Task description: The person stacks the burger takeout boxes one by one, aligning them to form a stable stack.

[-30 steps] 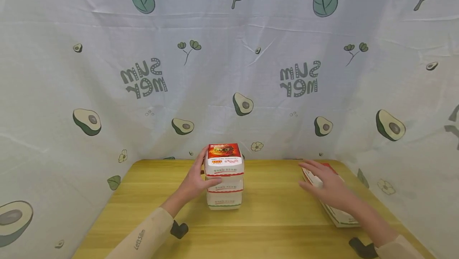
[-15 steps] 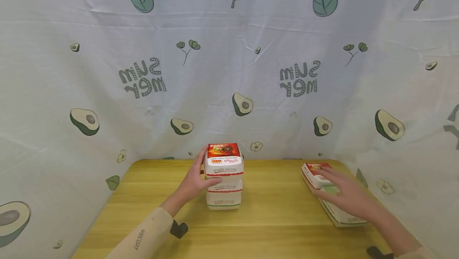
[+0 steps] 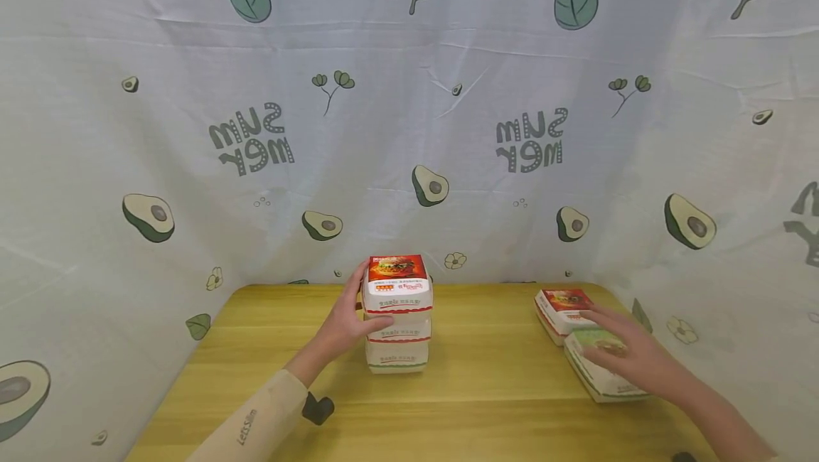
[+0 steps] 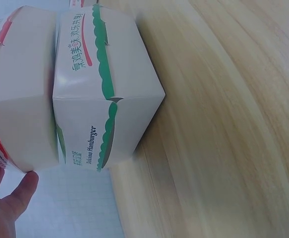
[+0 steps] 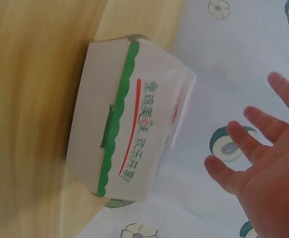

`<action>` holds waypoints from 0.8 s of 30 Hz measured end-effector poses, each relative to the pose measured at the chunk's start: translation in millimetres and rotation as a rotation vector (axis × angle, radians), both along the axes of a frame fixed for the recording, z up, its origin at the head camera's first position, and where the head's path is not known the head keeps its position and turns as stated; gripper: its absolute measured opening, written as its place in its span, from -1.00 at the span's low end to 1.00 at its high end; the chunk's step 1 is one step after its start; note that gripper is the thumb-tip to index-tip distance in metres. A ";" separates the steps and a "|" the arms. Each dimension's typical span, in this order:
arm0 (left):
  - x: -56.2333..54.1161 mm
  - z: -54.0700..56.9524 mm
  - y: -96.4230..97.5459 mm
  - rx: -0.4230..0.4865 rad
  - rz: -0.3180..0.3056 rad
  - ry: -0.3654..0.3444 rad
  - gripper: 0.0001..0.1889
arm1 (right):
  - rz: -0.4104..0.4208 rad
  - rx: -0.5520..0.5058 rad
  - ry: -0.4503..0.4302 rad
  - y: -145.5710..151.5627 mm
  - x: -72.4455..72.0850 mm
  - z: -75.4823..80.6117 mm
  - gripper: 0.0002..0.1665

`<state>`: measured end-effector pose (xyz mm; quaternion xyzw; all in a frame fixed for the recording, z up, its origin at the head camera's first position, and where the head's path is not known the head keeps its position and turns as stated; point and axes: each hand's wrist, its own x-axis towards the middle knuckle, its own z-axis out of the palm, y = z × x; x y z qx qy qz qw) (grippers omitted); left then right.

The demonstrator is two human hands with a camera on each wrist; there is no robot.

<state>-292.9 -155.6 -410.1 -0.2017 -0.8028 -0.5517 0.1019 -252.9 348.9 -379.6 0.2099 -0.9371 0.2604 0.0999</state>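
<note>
Three burger boxes stand stacked in the middle of the table. The top box [image 3: 398,284] has a red lid picture; the middle box [image 3: 399,332] carries red trim, the bottom box [image 4: 87,89] green trim. My left hand [image 3: 342,320] holds the stack's upper part from its left side, thumb at the front, fingers partly hidden behind. On the right lie a red-lidded burger box [image 3: 564,311] and, nearer me, a green-lidded burger box [image 3: 604,369]. Over the green-lidded one, my right hand [image 3: 633,355] hovers with fingers spread; the right wrist view shows it apart from that box.
A wooden table [image 3: 486,377] carries all the boxes. Behind it hangs a pale cloth [image 3: 384,128] printed with avocados and leaves, which also runs along both sides. A dark object [image 3: 318,409] sits beneath my left forearm.
My right hand has moved right and toward me, off the red-lidded burger box, and is now above the green-lidded one. The left hand and the stack stay in place.
</note>
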 end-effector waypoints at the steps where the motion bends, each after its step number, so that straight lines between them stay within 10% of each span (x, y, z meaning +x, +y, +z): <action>1: 0.0 0.0 -0.3 -0.001 0.001 0.003 0.13 | -0.010 0.003 -0.004 2.4 0.3 -1.3 -0.21; 24: -2.0 -1.9 -2.0 -0.008 0.000 0.015 0.12 | -0.079 0.052 -0.076 45.9 0.3 -22.2 -0.11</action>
